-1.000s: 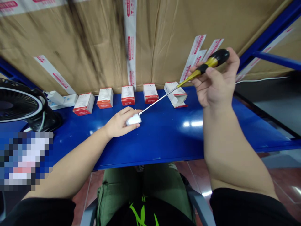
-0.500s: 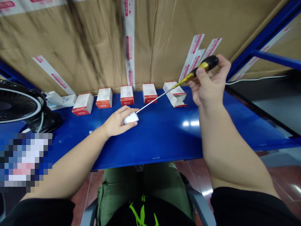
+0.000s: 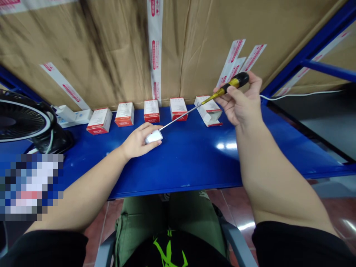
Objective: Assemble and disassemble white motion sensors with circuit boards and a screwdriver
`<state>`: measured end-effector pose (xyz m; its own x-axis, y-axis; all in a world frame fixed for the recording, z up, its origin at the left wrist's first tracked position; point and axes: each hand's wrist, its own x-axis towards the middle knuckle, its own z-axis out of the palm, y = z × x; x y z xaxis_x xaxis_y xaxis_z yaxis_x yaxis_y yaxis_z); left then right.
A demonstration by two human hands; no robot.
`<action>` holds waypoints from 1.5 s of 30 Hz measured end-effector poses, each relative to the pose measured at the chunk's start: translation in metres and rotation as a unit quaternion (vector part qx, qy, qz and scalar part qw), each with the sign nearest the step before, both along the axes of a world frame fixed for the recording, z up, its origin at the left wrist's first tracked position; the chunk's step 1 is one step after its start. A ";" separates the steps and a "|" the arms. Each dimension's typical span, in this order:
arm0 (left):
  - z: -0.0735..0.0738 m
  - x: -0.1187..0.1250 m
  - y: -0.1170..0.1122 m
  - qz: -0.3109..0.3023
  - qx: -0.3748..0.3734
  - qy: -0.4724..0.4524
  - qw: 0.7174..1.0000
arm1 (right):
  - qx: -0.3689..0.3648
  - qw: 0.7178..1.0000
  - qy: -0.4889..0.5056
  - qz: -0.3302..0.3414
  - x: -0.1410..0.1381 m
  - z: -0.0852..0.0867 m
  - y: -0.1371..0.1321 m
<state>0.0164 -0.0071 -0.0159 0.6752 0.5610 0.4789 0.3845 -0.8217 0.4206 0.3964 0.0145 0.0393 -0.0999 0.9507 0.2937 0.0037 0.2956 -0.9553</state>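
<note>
Right hand raised above a blue steel shelf, thumb and fingertips pressed together in a pinch on the black-and-yellow handle of a long screwdriver, the butt of the handle projecting beyond the grip. The steel shaft slants down and leftward above the shelf, its tip meeting the far end of a small white device, just beside the left fingertips; whether the tip enters the device cannot be told. Left hand rests palm down on the shelf, fingers curled closed around the device, which lies inside the grip with one end showing. Behind, five red-and-white boxes stand in a row along the shelf's back edge, the rightmost box tilted with its end flap open, close beside the shaft. At far left, a black fan stands on the shelf. Brown cartons with red-printed white tape fill the background, and a pixelated patch covers the lower left
</note>
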 end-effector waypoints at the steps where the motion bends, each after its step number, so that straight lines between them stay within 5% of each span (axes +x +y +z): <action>1: -0.001 0.000 0.000 -0.004 0.001 0.003 1.000 | -0.003 1.000 0.003 0.010 0.005 -0.002 0.004; 4: -0.003 0.000 -0.001 -0.016 0.008 0.008 1.000 | 0.002 1.000 0.015 0.004 0.017 -0.013 0.018; 9: -0.004 0.001 -0.003 -0.003 0.021 0.012 1.000 | 0.062 0.982 0.104 -0.146 0.013 -0.031 0.030; 14: -0.002 0.001 -0.002 0.012 0.019 0.018 1.000 | 0.062 0.973 0.117 -0.189 0.000 -0.027 0.023; 31: 0.000 0.004 -0.003 0.010 -0.022 0.013 1.000 | 0.021 0.984 0.107 -0.139 -0.010 -0.018 0.008; 37: 0.006 0.005 -0.003 0.002 -0.049 0.037 0.998 | 0.070 0.984 0.112 -0.119 0.002 -0.018 0.010; 41: 0.011 0.001 -0.001 0.050 -0.036 0.011 0.998 | 0.117 0.972 0.120 -0.164 0.013 -0.019 0.016; 45: 0.014 -0.008 0.006 0.116 -0.005 -0.054 0.992 | 0.080 0.982 0.121 -0.125 -0.007 -0.029 0.017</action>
